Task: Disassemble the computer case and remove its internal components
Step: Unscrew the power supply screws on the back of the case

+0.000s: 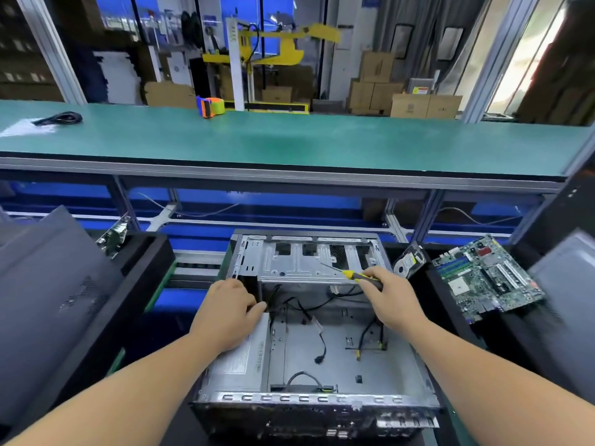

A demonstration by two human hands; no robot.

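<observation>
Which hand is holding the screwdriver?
The right hand holds the yellow and black screwdriver over the open computer case. The left hand has no tool; it rests on the case's left side.

A single wide-angle view from the person's head looks forward and steeply down onto an open computer case (322,333), which fills the lower centre of the frame at close range. Both forearms enter from the bottom corners, the left hand (230,312) and right hand (391,299) meeting over the case. The lens bends straight lines toward the edges. Beyond the case, the view rises to a green shelf (289,143) running across the full width, then to a glazed partition and stacked cardboard boxes (376,82) far behind. No second view is present to share the scene.
</observation>
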